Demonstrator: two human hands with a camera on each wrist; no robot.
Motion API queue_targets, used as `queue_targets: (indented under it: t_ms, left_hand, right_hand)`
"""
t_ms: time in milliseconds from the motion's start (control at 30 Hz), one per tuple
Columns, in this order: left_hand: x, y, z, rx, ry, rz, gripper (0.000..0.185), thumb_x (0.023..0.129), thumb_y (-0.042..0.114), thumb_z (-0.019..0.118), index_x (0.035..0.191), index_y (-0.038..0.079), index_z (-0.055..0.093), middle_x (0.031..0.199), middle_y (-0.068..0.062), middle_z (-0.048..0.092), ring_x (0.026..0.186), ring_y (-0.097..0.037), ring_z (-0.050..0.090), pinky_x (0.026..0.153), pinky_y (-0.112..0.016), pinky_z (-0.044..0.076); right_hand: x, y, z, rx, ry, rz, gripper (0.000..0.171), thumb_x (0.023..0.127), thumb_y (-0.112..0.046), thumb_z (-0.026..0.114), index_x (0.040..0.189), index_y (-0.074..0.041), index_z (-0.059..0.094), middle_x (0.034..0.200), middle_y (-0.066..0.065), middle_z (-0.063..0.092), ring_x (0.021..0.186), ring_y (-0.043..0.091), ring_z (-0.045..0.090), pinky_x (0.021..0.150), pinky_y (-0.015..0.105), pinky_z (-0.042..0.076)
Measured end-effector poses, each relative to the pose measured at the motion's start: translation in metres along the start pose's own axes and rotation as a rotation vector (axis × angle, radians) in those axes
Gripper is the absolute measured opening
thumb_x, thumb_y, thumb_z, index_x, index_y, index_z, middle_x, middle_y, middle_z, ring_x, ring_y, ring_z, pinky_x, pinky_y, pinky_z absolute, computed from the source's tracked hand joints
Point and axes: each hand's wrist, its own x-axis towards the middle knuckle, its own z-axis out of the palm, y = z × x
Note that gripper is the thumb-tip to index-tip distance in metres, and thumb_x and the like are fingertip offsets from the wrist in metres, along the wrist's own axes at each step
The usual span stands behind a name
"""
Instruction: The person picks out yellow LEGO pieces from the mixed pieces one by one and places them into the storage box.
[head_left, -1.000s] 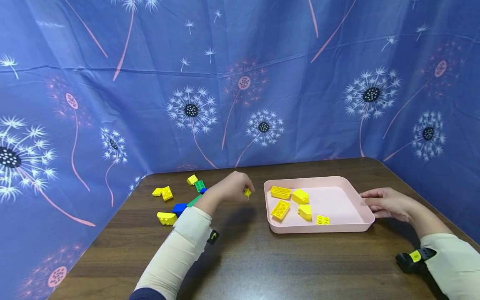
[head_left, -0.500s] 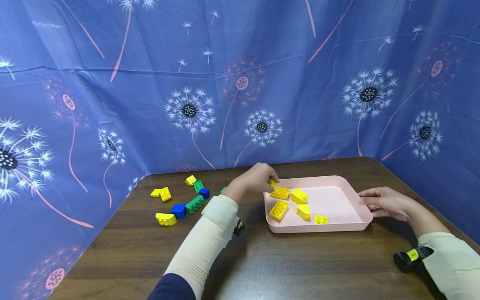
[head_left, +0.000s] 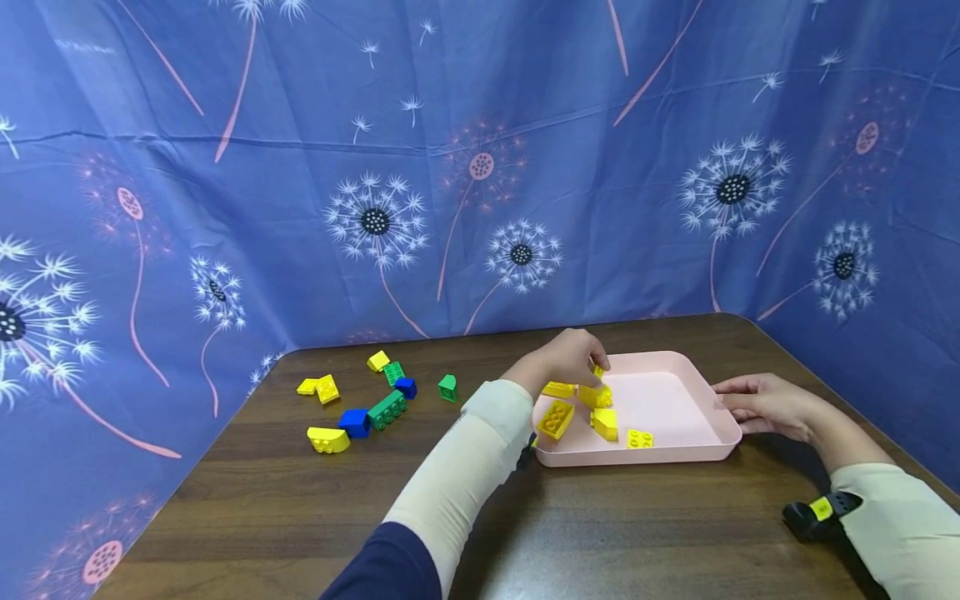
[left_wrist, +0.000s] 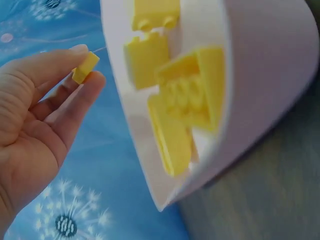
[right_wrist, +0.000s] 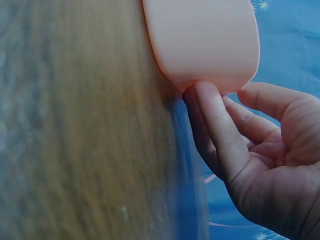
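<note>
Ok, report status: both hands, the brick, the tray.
Left hand pinches small yellow brick above pink tray. Right hand rests fingers on the tray's right edge. Five yellow bricks lie in the tray; nothing blocks the drop.

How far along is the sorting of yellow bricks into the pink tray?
Done: five yellow bricks lie in the pink tray. In hand: the left hand pinches a small yellow brick over it; the right hand touches the tray's edge. Left: four loose yellow bricks still on the table.
</note>
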Motion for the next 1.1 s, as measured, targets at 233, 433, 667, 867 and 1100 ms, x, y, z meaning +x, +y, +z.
queue_targets:
  t_ms: [233, 433, 667, 867, 1100]
  left_hand:
    - [0.027, 0.014, 0.023, 0.089, -0.023, 0.033, 0.023, 0.082, 0.016, 0.08, 0.105, 0.012, 0.077, 0.089, 0.01, 0.068, 0.077, -0.003, 0.054, 0.068, -0.009, 0.043]
    - [0.04, 0.022, 0.036, 0.117, -0.023, -0.007, 0.022, 0.081, 0.019, 0.081, 0.102, 0.014, 0.078, 0.084, 0.012, 0.066, 0.076, -0.002, 0.054, 0.068, -0.008, 0.043]
    - [0.047, 0.039, 0.044, 0.22, -0.093, -0.021, 0.021, 0.081, 0.019, 0.081, 0.101, 0.017, 0.077, 0.089, 0.013, 0.067, 0.079, -0.001, 0.055, 0.071, -0.008, 0.044]
    - [0.049, 0.045, 0.051, 0.289, -0.154, -0.027, 0.011, 0.084, 0.015, 0.077, 0.092, 0.018, 0.07, 0.085, 0.011, 0.061, 0.079, -0.006, 0.053, 0.071, -0.012, 0.044]
    - [0.046, 0.044, 0.051, 0.292, -0.14, -0.02, 0.014, 0.083, 0.016, 0.079, 0.095, 0.018, 0.073, 0.087, 0.012, 0.062, 0.08, -0.005, 0.052, 0.072, -0.012, 0.043]
  right_hand:
    - [0.001, 0.001, 0.001, -0.006, -0.005, -0.012, 0.063, 0.099, -0.012, 0.056, 0.138, 0.023, 0.021, 0.106, 0.004, 0.066, 0.089, 0.015, 0.067, 0.076, 0.037, 0.057]
    - [0.001, 0.003, 0.002, 0.015, -0.014, -0.011, 0.061, 0.099, -0.011, 0.055, 0.139, 0.022, 0.022, 0.107, 0.005, 0.066, 0.089, 0.015, 0.067, 0.075, 0.037, 0.057]
    - [-0.002, 0.0, 0.0, 0.01, -0.011, -0.016, 0.062, 0.099, -0.01, 0.055, 0.138, 0.023, 0.02, 0.107, 0.005, 0.066, 0.09, 0.015, 0.067, 0.076, 0.037, 0.057]
    - [-0.001, 0.0, -0.001, 0.021, -0.015, -0.022, 0.063, 0.098, -0.01, 0.055, 0.138, 0.024, 0.02, 0.105, 0.004, 0.067, 0.089, 0.014, 0.068, 0.075, 0.037, 0.057]
    - [0.0, 0.001, -0.001, 0.027, -0.024, -0.029, 0.063, 0.098, -0.01, 0.055, 0.137, 0.024, 0.02, 0.104, 0.003, 0.067, 0.09, 0.014, 0.068, 0.076, 0.038, 0.057]
